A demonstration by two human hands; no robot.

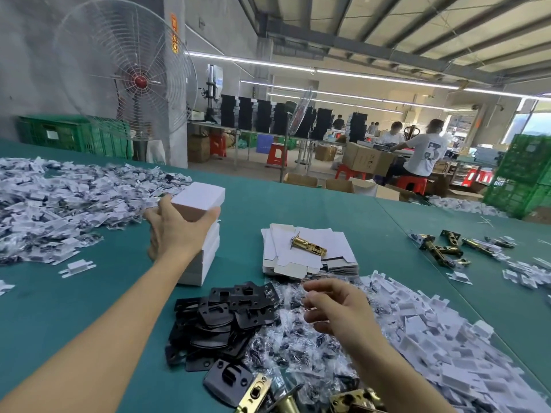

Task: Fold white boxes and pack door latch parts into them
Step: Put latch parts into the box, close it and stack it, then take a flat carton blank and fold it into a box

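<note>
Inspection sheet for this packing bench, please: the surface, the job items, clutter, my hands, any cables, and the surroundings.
Surface: green table, strewn with loose parts.
Job's things: stack of white boxes; flat box blanks with one brass latch lying on them; black plates; bagged screws; more brass latches far right.
Clutter: heaps of small white pieces, left and right.
Hands: left hand grips the top white box of the stack; right hand hovers over the bagged screws, fingers curled, grip unclear.
Cables: nothing seen.
Surroundings: fan, green crates, seated workers behind.
</note>
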